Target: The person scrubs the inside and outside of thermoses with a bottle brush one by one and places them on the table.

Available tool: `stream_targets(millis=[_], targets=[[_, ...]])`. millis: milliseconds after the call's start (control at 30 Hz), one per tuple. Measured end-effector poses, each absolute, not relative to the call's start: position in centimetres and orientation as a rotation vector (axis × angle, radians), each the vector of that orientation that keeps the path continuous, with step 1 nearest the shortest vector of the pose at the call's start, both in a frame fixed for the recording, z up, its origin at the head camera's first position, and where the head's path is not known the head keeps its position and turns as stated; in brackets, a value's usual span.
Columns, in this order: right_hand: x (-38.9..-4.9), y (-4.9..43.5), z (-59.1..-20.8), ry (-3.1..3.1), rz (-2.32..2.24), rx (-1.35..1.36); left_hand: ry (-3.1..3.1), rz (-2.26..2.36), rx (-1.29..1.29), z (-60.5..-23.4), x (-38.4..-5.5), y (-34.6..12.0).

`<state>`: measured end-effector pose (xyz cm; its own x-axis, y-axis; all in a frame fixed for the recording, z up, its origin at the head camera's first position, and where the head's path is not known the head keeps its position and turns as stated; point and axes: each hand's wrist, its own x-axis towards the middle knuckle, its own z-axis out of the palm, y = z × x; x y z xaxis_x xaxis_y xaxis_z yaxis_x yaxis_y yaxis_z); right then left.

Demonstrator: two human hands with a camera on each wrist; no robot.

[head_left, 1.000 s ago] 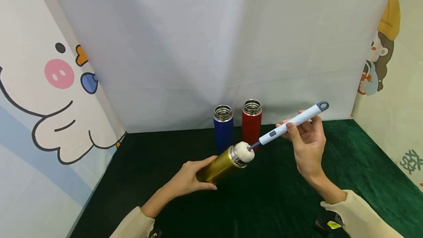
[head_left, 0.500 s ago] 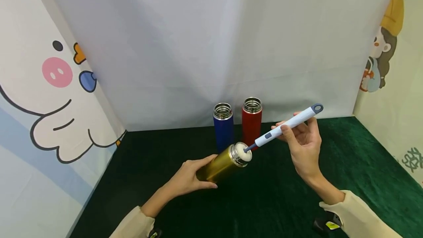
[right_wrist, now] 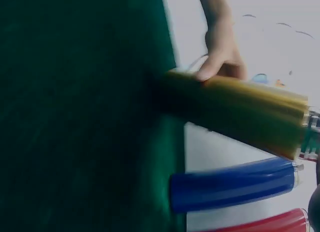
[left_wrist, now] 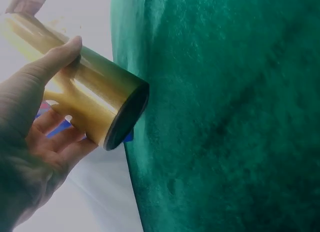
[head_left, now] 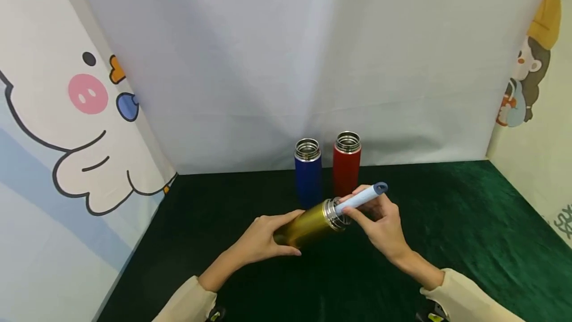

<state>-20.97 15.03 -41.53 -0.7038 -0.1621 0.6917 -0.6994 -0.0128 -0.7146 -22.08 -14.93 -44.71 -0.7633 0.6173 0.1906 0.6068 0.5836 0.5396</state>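
In the head view my left hand grips a gold bottle round its lower body. The bottle is tilted, its open steel mouth up and to the right. My right hand pinches the pale blue handle of a bottle brush right at that mouth. The brush's white sponge head and part of the handle are hidden inside the bottle; the dark looped end sticks out. In the left wrist view, thumb and fingers wrap the gold bottle near its dark base. The right wrist view shows the gold bottle from the side.
Behind the hands a blue bottle and a red bottle stand upright and uncapped, side by side. They rest on a dark green cloth. A pale curtain hangs behind, with printed cartoon panels at both sides.
My right hand has moved left and down to the gold bottle's mouth, pushing the brush from sponge at the rim to handle partly inside. The left hand still holds the bottle.
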Motion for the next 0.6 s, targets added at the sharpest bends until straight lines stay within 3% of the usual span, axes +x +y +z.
stream_targets(millis=[600], targets=[[-21.9, 15.9, -37.8, -1.545, 2.112, 1.004, 2.784, 1.004, 0.956, -45.3, -22.2, -15.7]])
